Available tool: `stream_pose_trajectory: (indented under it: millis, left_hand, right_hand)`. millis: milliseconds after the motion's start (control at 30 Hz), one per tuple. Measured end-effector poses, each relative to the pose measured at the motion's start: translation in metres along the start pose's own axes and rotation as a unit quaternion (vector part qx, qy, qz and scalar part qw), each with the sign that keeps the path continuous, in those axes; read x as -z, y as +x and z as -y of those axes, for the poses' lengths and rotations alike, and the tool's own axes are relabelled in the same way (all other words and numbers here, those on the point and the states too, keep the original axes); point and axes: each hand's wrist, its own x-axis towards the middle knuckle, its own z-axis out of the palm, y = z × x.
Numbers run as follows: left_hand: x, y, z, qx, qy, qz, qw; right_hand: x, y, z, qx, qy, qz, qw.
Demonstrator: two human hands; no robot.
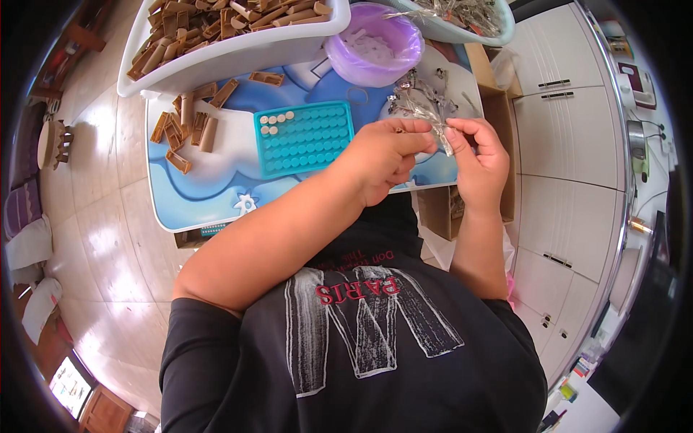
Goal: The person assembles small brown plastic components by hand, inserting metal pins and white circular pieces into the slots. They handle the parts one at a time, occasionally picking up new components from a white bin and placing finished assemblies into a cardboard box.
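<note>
Both hands meet above the right side of the table. My left hand (390, 155) is closed in a pinch, with only a small dark bit showing at its fingers. Between thumb and forefinger, my right hand (482, 162) grips a shiny, thin strip (445, 139), silvery or clear. Just beyond the fingers lies a loose pile of similar shiny pieces (419, 97), some with dark ends. Left of my left hand sits a teal tray (307, 167) with rows of round cells. Several small beige round pieces (273, 120) occupy its far left corner.
Brown plastic casings (207, 134) lie on the blue-and-white table (209, 198). More fill a white bin (231, 54) at the back. A purple bowl (375, 76) holds whitish pieces; a pale green tub (498, 32) holds shiny ones. White cabinets (567, 137) stand at right.
</note>
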Motion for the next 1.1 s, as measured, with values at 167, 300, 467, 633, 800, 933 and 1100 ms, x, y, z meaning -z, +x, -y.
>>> stream_pose_trajectory:
  millis: [167, 300, 467, 633, 800, 933, 1100]
  left_hand:
    - [-0.004, -0.001, -0.003, 0.017, -0.03, -0.03, 0.999]
    - [-0.015, 0.0, 0.002, -0.003, 0.009, -0.038, 0.999]
    - [-0.016, 0.003, 0.006, -0.017, -0.007, -0.07, 0.997]
    - [-0.014, -0.002, 0.003, -0.029, 0.007, -0.069, 0.997]
    - [-0.004, -0.001, 0.003, -0.039, -0.018, -0.047, 0.998]
    - [0.0, -0.003, 0.002, -0.042, -0.026, -0.02, 0.999]
    - [0.002, -0.004, 0.001, -0.044, -0.018, -0.005, 0.999]
  right_hand:
    - [0.002, -0.001, -0.002, 0.036, -0.021, -0.01, 0.999]
    - [-0.001, -0.002, 0.004, 0.042, -0.017, -0.006, 0.999]
    - [-0.002, -0.003, 0.003, 0.073, -0.056, -0.012, 0.996]
    - [-0.002, -0.004, 0.003, 0.092, -0.103, -0.006, 0.99]
    - [0.001, -0.007, 0.002, 0.105, -0.06, 0.022, 0.992]
    - [0.002, -0.003, -0.01, 0.078, -0.026, -0.001, 0.997]
    - [-0.001, -0.009, -0.012, -0.04, 0.081, 0.119, 0.989]
